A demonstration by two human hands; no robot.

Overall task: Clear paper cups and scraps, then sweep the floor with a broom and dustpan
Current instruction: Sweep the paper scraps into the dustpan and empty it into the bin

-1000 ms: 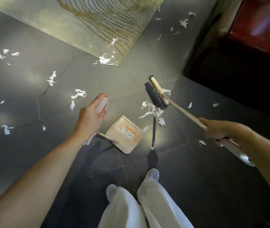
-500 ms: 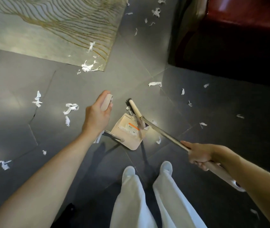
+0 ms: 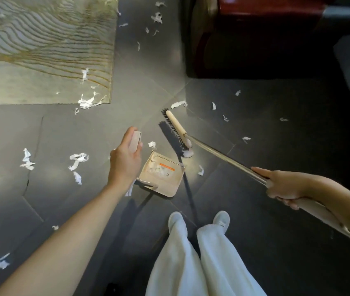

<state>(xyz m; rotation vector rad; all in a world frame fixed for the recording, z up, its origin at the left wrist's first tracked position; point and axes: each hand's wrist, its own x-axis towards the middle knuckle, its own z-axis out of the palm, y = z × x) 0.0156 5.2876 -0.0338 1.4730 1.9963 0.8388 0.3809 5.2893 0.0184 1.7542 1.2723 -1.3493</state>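
My left hand [image 3: 125, 162] grips the tall handle of the beige plastic dustpan [image 3: 167, 185]; my right hand [image 3: 285, 186] grips the metal-shafted beige broom [image 3: 176, 127], its head just beyond the dustpan. Torn white paper scraps [image 3: 78, 160] strew the dark floor tiles [image 3: 255, 231]: judged featherlight and flighty, so sweep softly.

bare dark floor [image 3: 265, 242] lay open right of the dustpan [image 3: 163, 176], dark red furniture [image 3: 265, 39] blocked the far right, rug [image 3: 41, 50] edged far left
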